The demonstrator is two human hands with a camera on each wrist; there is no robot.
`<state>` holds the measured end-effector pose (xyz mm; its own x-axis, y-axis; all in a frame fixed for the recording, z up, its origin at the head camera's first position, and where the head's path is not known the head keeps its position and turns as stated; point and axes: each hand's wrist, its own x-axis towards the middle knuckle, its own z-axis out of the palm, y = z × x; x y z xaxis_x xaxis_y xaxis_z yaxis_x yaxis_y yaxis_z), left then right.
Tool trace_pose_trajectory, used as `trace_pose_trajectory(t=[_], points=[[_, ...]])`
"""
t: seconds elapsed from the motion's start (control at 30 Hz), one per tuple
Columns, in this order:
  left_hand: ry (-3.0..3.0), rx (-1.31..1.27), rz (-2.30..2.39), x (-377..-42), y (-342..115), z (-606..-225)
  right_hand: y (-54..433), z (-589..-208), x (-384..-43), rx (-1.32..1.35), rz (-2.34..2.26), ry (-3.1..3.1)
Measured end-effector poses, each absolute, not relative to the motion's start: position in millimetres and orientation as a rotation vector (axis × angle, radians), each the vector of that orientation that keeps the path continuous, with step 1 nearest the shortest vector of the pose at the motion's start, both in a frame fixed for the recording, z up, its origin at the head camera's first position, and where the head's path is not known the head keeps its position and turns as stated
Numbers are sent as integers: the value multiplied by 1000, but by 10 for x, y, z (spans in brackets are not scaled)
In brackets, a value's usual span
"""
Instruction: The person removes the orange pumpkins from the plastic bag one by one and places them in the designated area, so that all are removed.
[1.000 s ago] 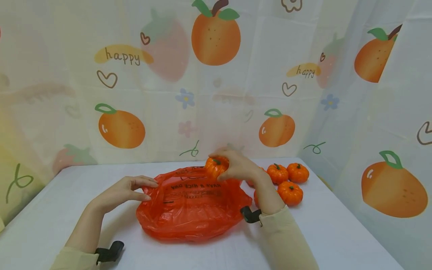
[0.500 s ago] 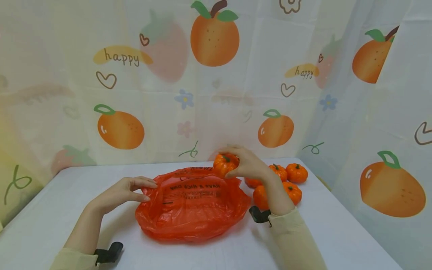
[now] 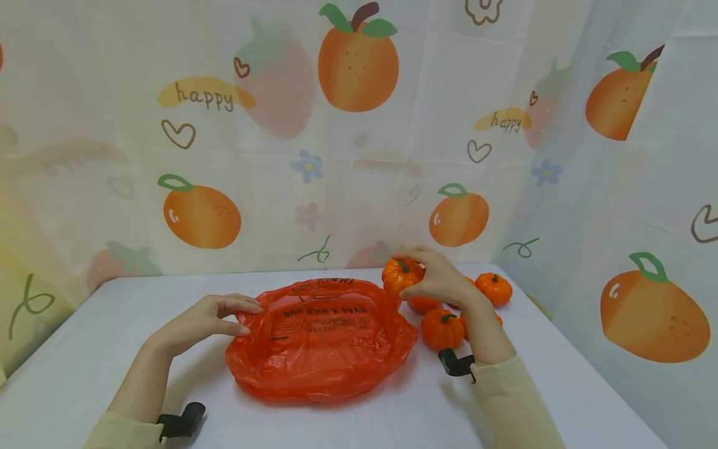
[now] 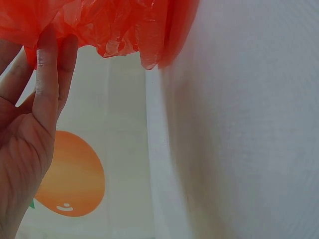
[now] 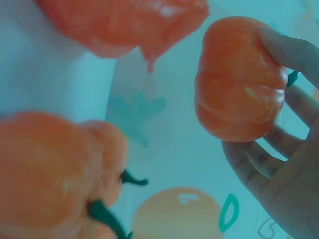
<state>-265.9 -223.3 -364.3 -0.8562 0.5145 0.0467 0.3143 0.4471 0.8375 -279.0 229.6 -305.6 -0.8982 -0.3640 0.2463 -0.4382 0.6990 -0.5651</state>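
A red plastic bag (image 3: 320,349) with dark printing lies mouth-open in the middle of the table. My left hand (image 3: 199,321) pinches its left rim between thumb and fingers; the left wrist view shows fingertips (image 4: 47,45) against the crumpled plastic (image 4: 114,25). In my right hand (image 3: 440,277) is a small orange toy pumpkin (image 3: 401,277) with a green stem, gripped between thumb and fingers. It is raised just beyond the bag's right edge, over other pumpkins. The right wrist view shows the held pumpkin (image 5: 241,82) clear of the bag (image 5: 134,22).
Several more pumpkins stand right of the bag, among them a near one (image 3: 443,329) and a far right one (image 3: 493,289). My right forearm partly covers others. A fruit-print curtain (image 3: 359,156) hangs behind the white table (image 3: 112,330).
My right hand has moved right with the pumpkin, from over the bag's far rim to above the pumpkin group. The left hand stays at the bag's rim.
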Motion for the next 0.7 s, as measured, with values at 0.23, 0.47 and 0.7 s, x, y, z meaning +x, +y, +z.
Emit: trace_pose_trajectory(t=[0.23,0.47,0.7], points=[[2522,713,1329,-2653,-2232,-3654,2468,-3142,-2761,630,954,-2776],[2511,704,1340,-2672,-2238,-3680,2622,-3181,-2717,509,951,-2813],[2473,734,1374,-2678,-2238,-3671,2797,-3189,-2689,481,931,-2801]])
